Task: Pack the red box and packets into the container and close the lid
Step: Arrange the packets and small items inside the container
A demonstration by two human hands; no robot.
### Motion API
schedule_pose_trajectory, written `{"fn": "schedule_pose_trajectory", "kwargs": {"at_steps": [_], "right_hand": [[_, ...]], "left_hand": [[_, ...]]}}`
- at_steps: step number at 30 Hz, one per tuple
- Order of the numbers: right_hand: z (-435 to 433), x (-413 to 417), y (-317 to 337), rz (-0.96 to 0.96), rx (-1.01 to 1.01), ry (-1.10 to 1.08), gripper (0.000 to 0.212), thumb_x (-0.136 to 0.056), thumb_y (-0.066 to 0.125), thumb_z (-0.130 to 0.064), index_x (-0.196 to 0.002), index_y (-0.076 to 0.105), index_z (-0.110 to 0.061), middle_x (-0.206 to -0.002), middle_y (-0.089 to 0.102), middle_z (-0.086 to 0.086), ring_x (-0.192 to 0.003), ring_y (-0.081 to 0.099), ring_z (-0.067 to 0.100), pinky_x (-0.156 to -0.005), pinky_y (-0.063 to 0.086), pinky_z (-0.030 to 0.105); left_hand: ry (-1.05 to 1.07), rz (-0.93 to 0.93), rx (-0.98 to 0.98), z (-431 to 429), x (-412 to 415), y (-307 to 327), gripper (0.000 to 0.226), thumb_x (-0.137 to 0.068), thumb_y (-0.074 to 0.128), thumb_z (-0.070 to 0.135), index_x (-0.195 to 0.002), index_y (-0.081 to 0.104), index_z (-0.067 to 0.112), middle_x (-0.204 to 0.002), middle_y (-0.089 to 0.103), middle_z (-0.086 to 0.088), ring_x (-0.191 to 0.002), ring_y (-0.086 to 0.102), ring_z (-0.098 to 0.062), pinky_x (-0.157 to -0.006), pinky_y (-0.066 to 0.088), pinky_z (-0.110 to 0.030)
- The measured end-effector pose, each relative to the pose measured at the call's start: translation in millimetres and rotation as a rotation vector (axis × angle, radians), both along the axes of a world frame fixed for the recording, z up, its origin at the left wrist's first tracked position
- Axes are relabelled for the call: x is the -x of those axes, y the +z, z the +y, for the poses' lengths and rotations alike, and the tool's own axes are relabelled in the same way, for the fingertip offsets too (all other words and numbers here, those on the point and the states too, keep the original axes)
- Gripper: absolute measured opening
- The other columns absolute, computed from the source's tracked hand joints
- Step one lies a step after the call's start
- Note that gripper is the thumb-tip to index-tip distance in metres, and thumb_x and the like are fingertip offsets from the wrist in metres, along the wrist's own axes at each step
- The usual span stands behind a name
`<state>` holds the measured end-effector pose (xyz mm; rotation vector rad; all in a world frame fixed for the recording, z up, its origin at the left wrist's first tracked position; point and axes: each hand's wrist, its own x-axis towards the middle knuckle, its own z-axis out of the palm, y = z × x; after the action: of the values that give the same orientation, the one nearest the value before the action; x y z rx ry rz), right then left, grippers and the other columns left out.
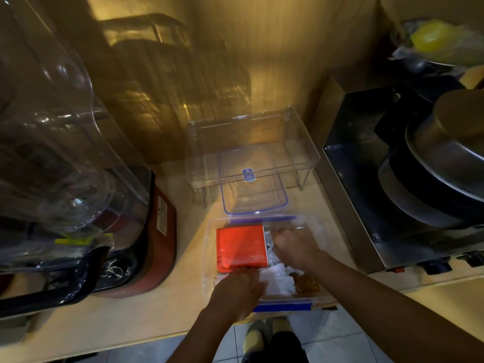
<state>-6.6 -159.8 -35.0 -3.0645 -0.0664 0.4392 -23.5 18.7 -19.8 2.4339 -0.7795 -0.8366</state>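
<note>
A clear plastic container [212, 258] with blue clips sits at the counter's front edge. The red box [241, 247] lies flat in its left half. White packets [277, 280] and a brown packet [306, 282] fill the right half. My left hand [235, 292] rests at the container's near rim, fingers touching the red box's near edge and the white packets. Inside the container to the right of the box, my right hand [293, 247] is curled into a fist over the packets; what it grips is hidden. The clear lid [254, 197] with a blue rim lies just behind the container.
A blender with a red base [154, 244] stands at the left. A clear shelf rack [251, 142] sits behind the lid. A steel appliance [366, 205] carrying pots stands to the right. The floor and my feet show below the counter edge.
</note>
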Motion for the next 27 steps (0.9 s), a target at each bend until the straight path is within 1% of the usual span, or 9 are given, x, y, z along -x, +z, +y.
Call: {"fn": "schedule_pose_trajectory", "kwargs": {"at_steps": [3, 7, 11, 13, 17, 21, 23, 25, 27], "right_hand": [[0, -2, -6, -0.006, 0.034, 0.039, 0.031, -0.089, 0.050, -0.026, -0.116, 0.054, -0.011, -0.113, 0.068, 0.009, -0.101, 0.064, 0.027, -0.079, 0.047, 0.033], [-1, -1, -10, -0.036, 0.016, 0.095, 0.032, -0.088, 0.046, -0.015, -0.118, 0.055, -0.009, -0.113, 0.068, 0.011, -0.100, 0.064, 0.029, -0.080, 0.047, 0.034], [-3, 3, -7, -0.102, -0.072, 0.055, 0.034, -0.090, 0.043, -0.016, -0.122, 0.053, -0.008, -0.114, 0.067, 0.013, -0.101, 0.064, 0.029, -0.082, 0.046, 0.033], [-4, 4, 2, -0.155, -0.211, -0.114, 0.026, -0.093, 0.042, -0.021, -0.110, 0.057, -0.009, -0.103, 0.069, 0.013, -0.093, 0.064, 0.028, -0.075, 0.045, 0.032], [-1, 6, 26, -0.202, -0.766, -0.499, 0.015, -0.086, 0.057, -0.015, -0.072, 0.052, -0.013, -0.063, 0.053, 0.005, -0.061, 0.052, 0.020, -0.058, 0.036, 0.029], [7, 11, 46, -0.138, -1.134, -0.600, 0.026, -0.084, 0.058, -0.007, -0.063, 0.049, -0.018, -0.057, 0.050, 0.006, -0.046, 0.048, 0.007, -0.049, 0.041, 0.022], [14, 13, 49, -0.075, -1.239, -0.626, 0.029, -0.084, 0.058, -0.004, -0.061, 0.051, -0.021, -0.052, 0.053, 0.001, -0.042, 0.051, 0.007, -0.045, 0.043, 0.022], [19, 16, 50, -0.054, -1.251, -0.598, 0.031, -0.083, 0.059, -0.002, -0.060, 0.055, -0.022, -0.052, 0.055, -0.004, -0.046, 0.054, 0.006, -0.049, 0.045, 0.023], [21, 18, 51, -0.052, -1.240, -0.519, 0.031, -0.084, 0.062, -0.004, -0.061, 0.060, -0.024, -0.058, 0.059, -0.006, -0.052, 0.056, 0.001, -0.056, 0.047, 0.019]], "left_hand": [[-0.015, -0.017, -0.009, 1, 0, 5, 0.028, -0.096, 0.040, 0.030, -0.111, 0.058, 0.015, -0.107, 0.068, -0.008, -0.092, 0.065, -0.021, -0.083, 0.053, -0.038], [0.009, -0.034, 0.030, 0, 1, 9, 0.029, -0.096, 0.041, 0.032, -0.114, 0.057, 0.017, -0.109, 0.067, -0.008, -0.094, 0.065, -0.023, -0.083, 0.053, -0.039], [0.052, -0.042, 0.126, -3, 1, 16, 0.026, -0.094, 0.042, 0.031, -0.111, 0.060, 0.022, -0.104, 0.070, -0.004, -0.089, 0.065, -0.019, -0.079, 0.051, -0.032], [0.095, -0.084, 0.180, -7, -1, 19, 0.023, -0.093, 0.044, 0.028, -0.108, 0.062, 0.024, -0.106, 0.070, 0.000, -0.092, 0.063, -0.016, -0.078, 0.048, -0.027], [0.198, -0.169, 0.272, -22, -6, 20, 0.030, -0.091, 0.051, 0.025, -0.120, 0.054, 0.024, -0.120, 0.060, 0.003, -0.106, 0.056, -0.013, -0.086, 0.045, -0.025], [0.308, -0.130, 0.396, -40, -11, 23, 0.049, -0.083, 0.065, 0.025, -0.127, 0.043, 0.022, -0.121, 0.054, 0.005, -0.112, 0.049, -0.010, -0.090, 0.043, -0.023], [0.369, -0.089, 0.462, -44, -13, 26, 0.052, -0.080, 0.068, 0.015, -0.125, 0.043, 0.021, -0.114, 0.053, 0.007, -0.107, 0.051, -0.010, -0.084, 0.046, -0.018], [0.399, -0.013, 0.518, -44, -16, 28, 0.037, -0.082, 0.060, 0.001, -0.111, 0.050, 0.022, -0.099, 0.056, 0.006, -0.093, 0.056, -0.013, -0.067, 0.044, -0.009], [0.417, 0.059, 0.520, -42, -19, 29, 0.027, -0.085, 0.052, -0.006, -0.102, 0.057, 0.014, -0.086, 0.062, -0.001, -0.081, 0.061, -0.021, -0.060, 0.045, -0.018]]}}
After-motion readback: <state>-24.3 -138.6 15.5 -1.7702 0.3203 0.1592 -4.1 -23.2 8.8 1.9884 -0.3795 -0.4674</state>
